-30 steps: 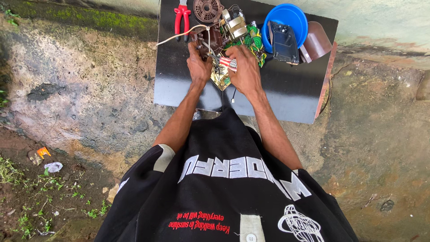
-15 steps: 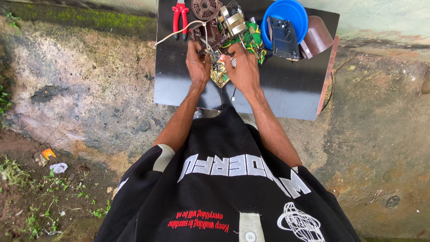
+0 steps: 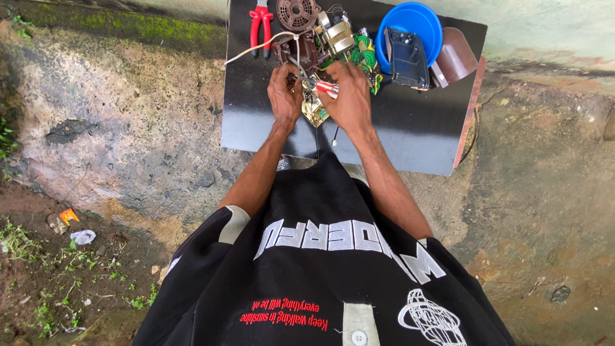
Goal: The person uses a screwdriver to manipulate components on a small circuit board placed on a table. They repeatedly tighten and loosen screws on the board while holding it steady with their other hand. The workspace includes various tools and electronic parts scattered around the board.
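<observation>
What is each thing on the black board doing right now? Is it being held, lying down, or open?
Left hand: closed on wires by the circuit board.
Right hand: grip closed on a red-handled tool.
Circuit board: under both hands, partly hidden.
Pliers: lying flat, untouched.
Blue lid: lying flat, black box resting on it.
Brown cover: tipped on its side.

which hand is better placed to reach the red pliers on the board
Left, probably. The left hand sits on the same side as the red pliers, while the right hand grips a red-handled tool.
</observation>
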